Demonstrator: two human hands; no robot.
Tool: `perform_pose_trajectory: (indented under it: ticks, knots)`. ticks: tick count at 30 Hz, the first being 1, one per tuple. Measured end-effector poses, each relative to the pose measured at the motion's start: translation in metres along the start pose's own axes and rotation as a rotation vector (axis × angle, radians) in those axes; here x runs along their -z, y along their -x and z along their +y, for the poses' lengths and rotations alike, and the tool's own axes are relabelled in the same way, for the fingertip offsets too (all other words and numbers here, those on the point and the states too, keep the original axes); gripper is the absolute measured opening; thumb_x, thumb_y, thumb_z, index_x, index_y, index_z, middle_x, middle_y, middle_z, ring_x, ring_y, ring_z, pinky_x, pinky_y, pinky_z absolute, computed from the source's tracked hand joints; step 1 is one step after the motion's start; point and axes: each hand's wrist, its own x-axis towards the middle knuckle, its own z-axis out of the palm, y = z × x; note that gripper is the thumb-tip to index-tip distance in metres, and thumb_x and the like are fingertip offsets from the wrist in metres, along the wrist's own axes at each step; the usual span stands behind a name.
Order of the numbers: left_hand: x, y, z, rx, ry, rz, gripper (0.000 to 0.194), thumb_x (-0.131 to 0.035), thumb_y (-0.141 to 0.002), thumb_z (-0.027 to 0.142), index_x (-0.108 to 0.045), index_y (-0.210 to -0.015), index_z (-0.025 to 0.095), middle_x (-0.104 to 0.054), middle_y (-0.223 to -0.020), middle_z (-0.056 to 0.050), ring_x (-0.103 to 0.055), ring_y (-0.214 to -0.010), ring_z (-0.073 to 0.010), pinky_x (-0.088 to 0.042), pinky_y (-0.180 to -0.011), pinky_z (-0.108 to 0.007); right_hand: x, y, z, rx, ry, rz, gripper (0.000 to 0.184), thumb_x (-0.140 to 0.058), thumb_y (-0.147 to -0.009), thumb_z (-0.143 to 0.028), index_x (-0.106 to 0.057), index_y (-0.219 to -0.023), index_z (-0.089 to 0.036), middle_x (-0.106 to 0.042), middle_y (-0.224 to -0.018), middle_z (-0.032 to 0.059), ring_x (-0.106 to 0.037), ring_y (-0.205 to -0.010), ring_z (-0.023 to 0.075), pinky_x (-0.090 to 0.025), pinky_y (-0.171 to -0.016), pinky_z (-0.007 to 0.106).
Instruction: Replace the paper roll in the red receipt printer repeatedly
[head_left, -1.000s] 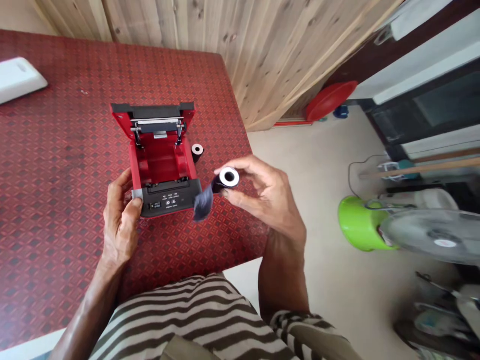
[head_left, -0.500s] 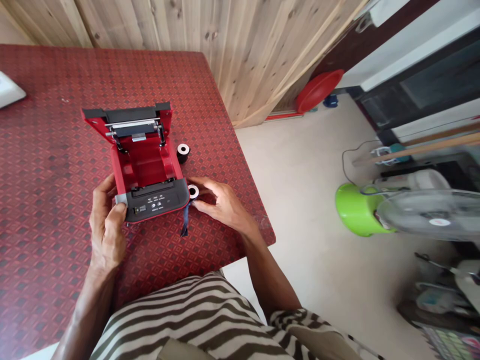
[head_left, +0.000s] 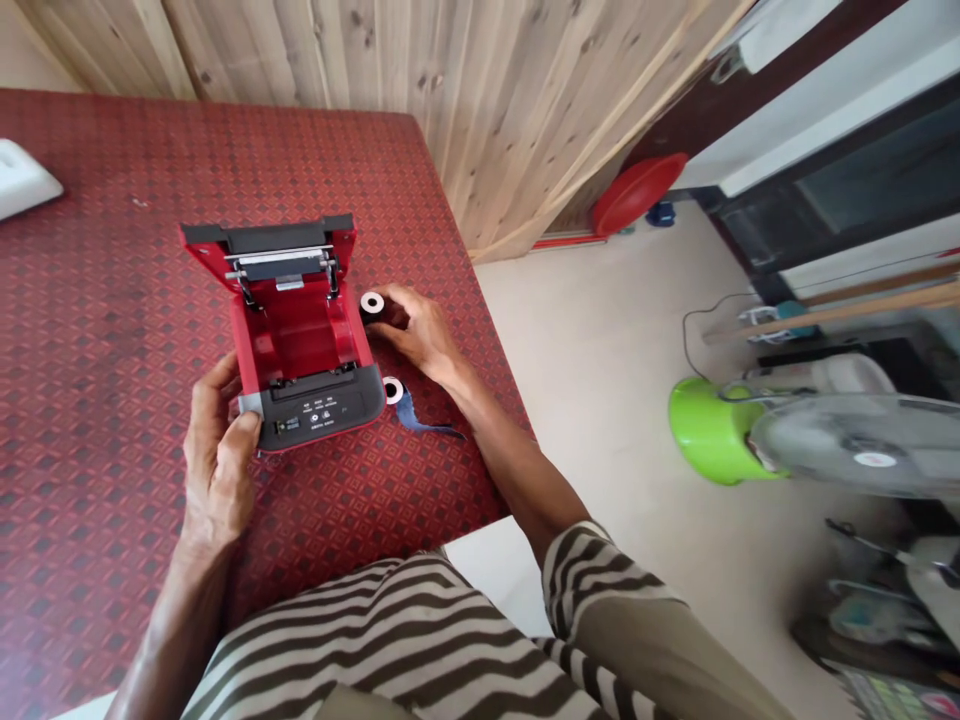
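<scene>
The far roll stands on end at ten o'clock from my nearer right hand, half-curled around it, hold unclear; my left hand clasps the printer.

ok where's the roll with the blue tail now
In the head view, the blue-tailed roll sits on the table, just right of the front panel of the red machine, nearer the person than the other roll by the right hand.
</scene>
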Motion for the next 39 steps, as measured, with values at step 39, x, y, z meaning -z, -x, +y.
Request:
perform_pose_trajectory:
  ticks: [39]
  knots:
    - [0.0,0.009,-0.005,0.053,0.023,-0.069,0.067,-0.059,-0.108,0.059,-0.057,-0.165,0.024,-0.066,-0.157,-0.015,-0.063,-0.141,-0.0378,-0.045,-0.126,-0.062,-0.024,-0.011,-0.166,0.082,0.961,-0.504,0.023,-0.068,-0.103,-0.005,-0.085,-0.114,-0.016,-0.086,-0.111,0.0181,-0.083,-0.104,0.0334,-0.062,-0.084,0.041]
